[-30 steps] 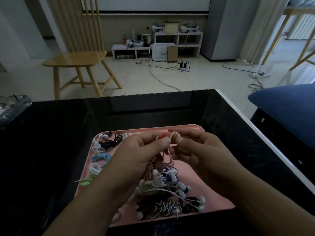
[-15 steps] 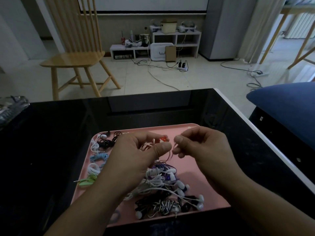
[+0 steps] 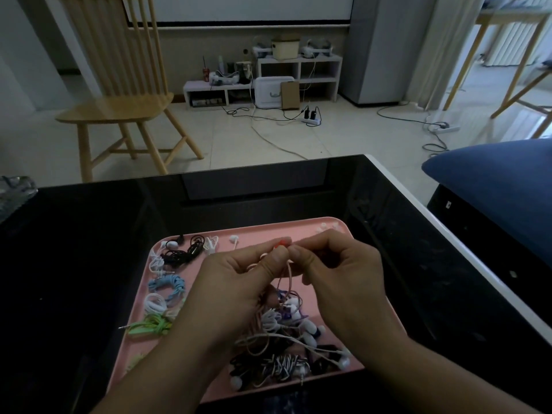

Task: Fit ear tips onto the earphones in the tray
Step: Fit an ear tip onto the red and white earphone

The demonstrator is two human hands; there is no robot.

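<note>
A pink tray [image 3: 328,231] lies on the black table [image 3: 89,234] and holds several coiled earphones in black, white, blue and green. My left hand [image 3: 236,282] pinches a pink earphone with a red-orange ear tip [image 3: 282,242] above the tray's middle. Its pink cord [image 3: 288,279] hangs down into the pile. My right hand [image 3: 337,270] meets it from the right, fingers curled and pinching at the same earbud. What the right fingertips hold is too small to see. A few loose pale ear tips [image 3: 327,227] lie in the tray's far right corner.
The table's white right edge [image 3: 418,210] runs close to the tray. A blue cushion [image 3: 493,180] sits to the right. A wooden chair [image 3: 119,109] stands on the floor beyond the table. A clear plastic object [image 3: 15,189] lies at the table's far left.
Both hands closed together again over the tray after being slightly apart half a second ago. The pink earphone stays in the left hand.
</note>
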